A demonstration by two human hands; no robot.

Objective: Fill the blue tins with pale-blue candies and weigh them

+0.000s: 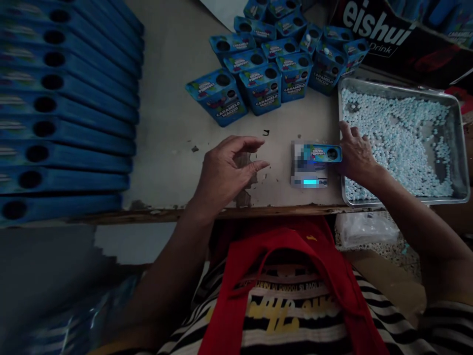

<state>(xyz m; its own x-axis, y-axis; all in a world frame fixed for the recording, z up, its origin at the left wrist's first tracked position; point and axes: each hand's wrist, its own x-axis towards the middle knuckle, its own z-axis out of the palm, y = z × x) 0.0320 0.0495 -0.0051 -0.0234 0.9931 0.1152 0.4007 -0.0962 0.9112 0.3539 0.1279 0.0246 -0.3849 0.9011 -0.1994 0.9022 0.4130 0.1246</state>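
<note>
My left hand (234, 170) hovers over the table left of the small scale, thumb and fingers apart, holding nothing. On the scale (298, 181), whose display glows light blue, rests a blue candy box (322, 153) with a dark round hole in its top. My right hand (355, 150) is at the left edge of the metal tray (465, 162), beside the box's right end. Its fingers are bent over the small pale blue and white candies (402, 138); whether they hold any cannot be made out.
Several blue boxes (261, 88) stand behind the scale. Long rows of blue boxes (66, 128) fill the left side. A black carton (384, 44) is behind the tray. The worn table edge (170, 214) runs in front; below it at right lies a clear plastic bag (365, 229).
</note>
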